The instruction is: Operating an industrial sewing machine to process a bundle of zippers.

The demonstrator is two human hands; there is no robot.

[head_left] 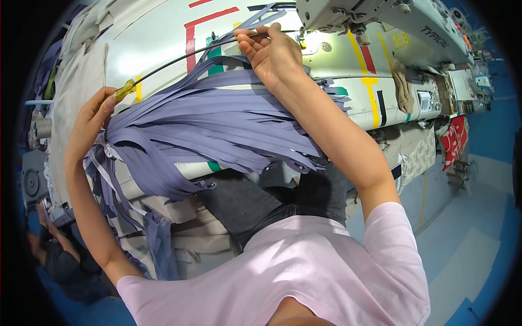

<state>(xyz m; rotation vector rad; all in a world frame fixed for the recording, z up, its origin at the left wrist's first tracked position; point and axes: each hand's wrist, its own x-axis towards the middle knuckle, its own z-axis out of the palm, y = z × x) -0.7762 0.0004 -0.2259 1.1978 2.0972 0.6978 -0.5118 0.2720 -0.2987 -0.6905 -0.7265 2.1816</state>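
My left hand (98,111) is closed around the clear yellow handle of a long screwdriver (163,67) with a thin dark shaft. The shaft slants up to the right across the white machine bed. Near its far end, beside the needle area of the sewing machine (356,24), the fingers of my right hand (274,54) are curled around it. The tip is too small to make out. Beneath my hands, a large bundle of grey-purple zippers (212,122) spreads across the bed and over its front edge. A few more strips lie behind the shaft.
Red, yellow and green tape strips mark the machine bed (147,32). Beige cloth (81,70) is piled at the left. A brown cloth (402,87) and a red patterned cloth (455,141) are at the right. Another person (68,261) sits at the lower left.
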